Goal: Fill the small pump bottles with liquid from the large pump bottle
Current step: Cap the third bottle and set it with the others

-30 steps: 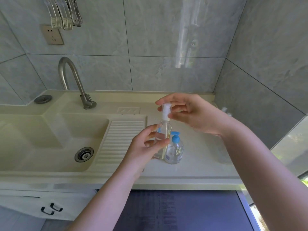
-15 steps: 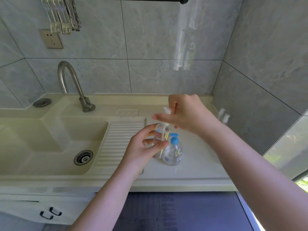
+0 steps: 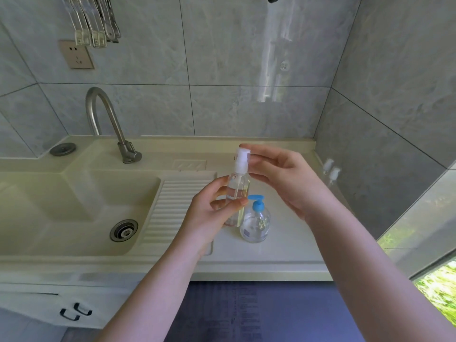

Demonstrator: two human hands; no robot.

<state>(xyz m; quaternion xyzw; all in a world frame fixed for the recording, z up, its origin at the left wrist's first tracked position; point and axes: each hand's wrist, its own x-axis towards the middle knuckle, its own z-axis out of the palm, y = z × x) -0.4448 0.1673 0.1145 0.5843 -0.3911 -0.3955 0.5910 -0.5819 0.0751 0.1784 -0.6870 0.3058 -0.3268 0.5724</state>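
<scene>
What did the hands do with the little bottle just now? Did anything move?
Half a second ago the right hand covered the white pump top from above, seemingly pressing it. Now it has pulled back to the right, with only its fingertips at the pump, which shows again. The left hand kept gripping the small bottle upright. The blue-pump bottle stayed on the counter, and two small bottles stayed by the wall.

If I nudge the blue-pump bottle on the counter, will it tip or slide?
The blue-pump bottle looks squat with a wide round base, so it probably slides rather than tips. It seems to hold little liquid, so likely light and easy to shove. The counter looks smooth and glossy, which may let it skate; the pump head sticks out sideways and could catch a finger.
</scene>
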